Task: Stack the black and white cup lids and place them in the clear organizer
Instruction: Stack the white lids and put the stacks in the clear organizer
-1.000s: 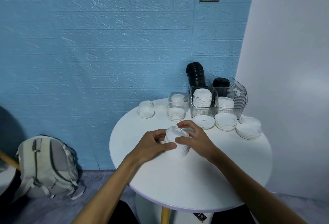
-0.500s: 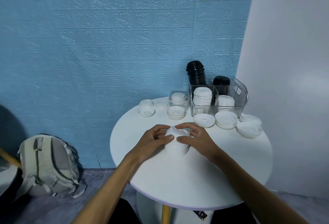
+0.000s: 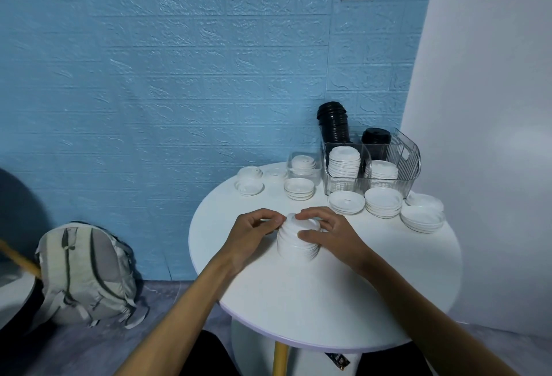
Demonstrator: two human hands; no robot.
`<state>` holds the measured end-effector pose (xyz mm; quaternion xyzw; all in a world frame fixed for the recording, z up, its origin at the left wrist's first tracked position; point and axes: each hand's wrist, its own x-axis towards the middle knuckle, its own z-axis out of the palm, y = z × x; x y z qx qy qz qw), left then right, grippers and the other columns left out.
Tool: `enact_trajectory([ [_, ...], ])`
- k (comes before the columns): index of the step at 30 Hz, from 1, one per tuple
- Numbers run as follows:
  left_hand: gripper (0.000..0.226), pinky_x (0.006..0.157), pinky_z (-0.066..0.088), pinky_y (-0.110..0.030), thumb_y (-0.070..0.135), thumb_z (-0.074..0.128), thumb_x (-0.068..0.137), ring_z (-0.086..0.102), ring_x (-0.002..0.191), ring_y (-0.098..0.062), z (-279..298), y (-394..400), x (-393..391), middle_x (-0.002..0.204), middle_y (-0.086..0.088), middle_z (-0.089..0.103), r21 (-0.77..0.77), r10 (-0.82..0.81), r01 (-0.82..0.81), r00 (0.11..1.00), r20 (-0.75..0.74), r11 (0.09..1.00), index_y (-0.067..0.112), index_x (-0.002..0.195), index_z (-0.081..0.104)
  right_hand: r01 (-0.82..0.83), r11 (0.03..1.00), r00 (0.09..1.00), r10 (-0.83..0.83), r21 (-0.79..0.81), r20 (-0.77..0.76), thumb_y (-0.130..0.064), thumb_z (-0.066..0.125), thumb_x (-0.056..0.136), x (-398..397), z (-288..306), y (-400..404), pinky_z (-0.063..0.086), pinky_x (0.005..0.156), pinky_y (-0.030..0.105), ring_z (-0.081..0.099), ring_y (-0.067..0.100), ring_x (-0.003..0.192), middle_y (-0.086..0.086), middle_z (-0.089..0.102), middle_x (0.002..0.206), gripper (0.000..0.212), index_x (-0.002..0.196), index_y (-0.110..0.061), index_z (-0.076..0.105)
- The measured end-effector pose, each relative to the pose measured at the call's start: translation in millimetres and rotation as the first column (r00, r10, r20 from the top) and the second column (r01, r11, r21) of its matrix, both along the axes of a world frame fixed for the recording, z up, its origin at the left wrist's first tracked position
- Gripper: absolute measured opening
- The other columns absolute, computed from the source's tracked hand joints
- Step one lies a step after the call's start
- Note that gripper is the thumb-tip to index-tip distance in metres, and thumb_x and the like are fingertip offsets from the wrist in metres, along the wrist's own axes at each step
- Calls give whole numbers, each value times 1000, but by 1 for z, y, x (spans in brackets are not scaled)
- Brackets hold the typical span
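Note:
A stack of white lids (image 3: 295, 241) stands on the round white table (image 3: 328, 301), between my two hands. My left hand (image 3: 254, 232) holds its left side with curled fingers. My right hand (image 3: 328, 232) grips its top and right side, thumb on the front. The clear organizer (image 3: 400, 163) stands at the table's back right. It holds two white lid stacks (image 3: 344, 160) in front and two black lid stacks (image 3: 333, 123) behind. More white lids lie loose in low piles (image 3: 383, 200) before the organizer.
A small clear box (image 3: 303, 165) with white lids sits left of the organizer, with further lid piles (image 3: 248, 186) beside it. A grey backpack (image 3: 86, 274) lies on the floor to the left. A white wall rises close on the right, a blue wall behind.
The stack has settled lower on the table under both hands, and my fingers have closed in over its top.

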<state>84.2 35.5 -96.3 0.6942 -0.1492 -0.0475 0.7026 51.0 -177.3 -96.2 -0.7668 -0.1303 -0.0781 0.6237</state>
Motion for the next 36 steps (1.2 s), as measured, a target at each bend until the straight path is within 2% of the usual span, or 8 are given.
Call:
enact_trajectory([
  [7, 6, 87, 51, -21, 11, 72, 93, 67, 87, -11, 0, -1, -1, 95, -4, 77, 19, 4, -4, 999, 34, 1000, 13, 90, 77, 13, 999, 1000, -12, -38, 19, -1, 83, 79, 0, -1, 1, 45, 90, 11, 62, -1, 108, -1, 64, 123, 35, 100, -28, 74],
  [11, 8, 77, 50, -17, 8, 78, 87, 65, 77, -9, 2, -2, -5, 91, 1, 75, -3, -21, 21, 999, 36, 1000, 11, 95, 75, 0, 998, 999, 2, -70, 35, -2, 84, 78, 0, -3, -1, 45, 91, 11, 63, 0, 110, 3, 62, 126, 36, 105, -25, 74],
  [15, 27, 78, 51, -17, 12, 78, 87, 68, 82, -7, 3, -3, -6, 97, 3, 78, 1, -55, 55, 998, 29, 998, 13, 114, 75, -17, 997, 1000, 19, -75, 22, -5, 85, 78, 0, -3, -2, 46, 95, 16, 63, 3, 113, 4, 61, 127, 37, 106, -26, 75],
  [23, 23, 84, 51, -22, 10, 76, 89, 66, 86, -10, 1, 0, -4, 102, 2, 77, 55, -112, 108, 991, 67, 993, 16, 112, 76, -39, 985, 998, 47, -167, 42, -31, 87, 68, 0, -2, -5, 42, 112, 30, 58, 3, 124, -4, 59, 130, 39, 104, -41, 74],
  [25, 21, 87, 50, -26, 15, 79, 87, 65, 87, -11, 1, 0, -4, 100, 0, 76, 63, -117, 112, 990, 75, 992, 18, 108, 77, -59, 984, 998, 64, -168, 26, -34, 87, 68, -1, 1, -7, 42, 113, 32, 58, 6, 125, -4, 59, 131, 40, 105, -40, 75],
  [29, 28, 93, 50, -39, 38, 79, 78, 63, 94, -17, -1, -3, -4, 108, -8, 73, 117, -122, 107, 984, 133, 987, 25, 102, 73, -99, 973, 995, 102, -210, 6, -22, 88, 76, -2, 6, -12, 41, 115, 37, 58, 7, 126, -7, 59, 132, 41, 112, -36, 74],
  [33, 40, 89, 49, -30, 50, 81, 74, 61, 95, -11, -2, -9, -7, 103, 10, 69, 205, -135, 93, 970, 202, 974, 28, 103, 64, -53, 984, 999, 52, -173, -7, -29, 88, 76, -9, 2, -12, 46, 112, 39, 60, 4, 124, -14, 64, 133, 50, 121, -26, 67],
  [36, 40, 90, 49, -26, 48, 81, 74, 63, 97, -10, -2, -8, -8, 102, 16, 68, 205, -146, 104, 969, 198, 973, 30, 103, 62, 13, 968, 1000, -6, -249, 26, -49, 85, 73, -15, -1, -11, 45, 111, 32, 58, -2, 123, -24, 64, 130, 58, 125, -37, 62],
])
